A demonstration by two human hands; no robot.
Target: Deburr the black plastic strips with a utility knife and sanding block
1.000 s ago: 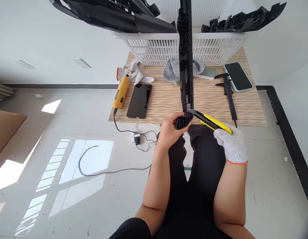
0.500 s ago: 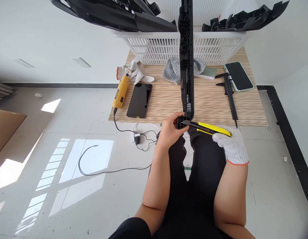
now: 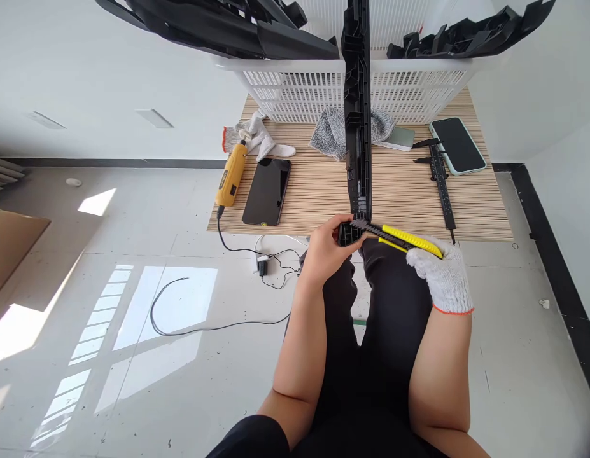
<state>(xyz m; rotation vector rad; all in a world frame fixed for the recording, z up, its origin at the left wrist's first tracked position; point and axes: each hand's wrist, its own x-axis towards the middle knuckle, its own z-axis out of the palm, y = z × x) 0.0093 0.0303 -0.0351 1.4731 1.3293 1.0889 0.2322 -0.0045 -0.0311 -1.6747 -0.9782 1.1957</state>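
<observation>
A long black plastic trim part runs from the top of the view down to my lap, crossing the table. My bare left hand grips its near end, with fingers and thumb around it. In my right hand, which wears a white knitted glove, is a yellow and black utility knife. Its blade is extended and lies across the near end of the part, close to my left fingertips. Whether the edge touches the plastic I cannot tell.
On the wooden table lie a yellow rotary tool, a dark phone, a glove, a grey cloth, a caliper and another phone. Behind stands a white basket with black parts. Cables cross the floor.
The knife has tilted and its blade tip has shifted slightly up along the part. My gloved right hand has moved a little left. My left hand stays put.
</observation>
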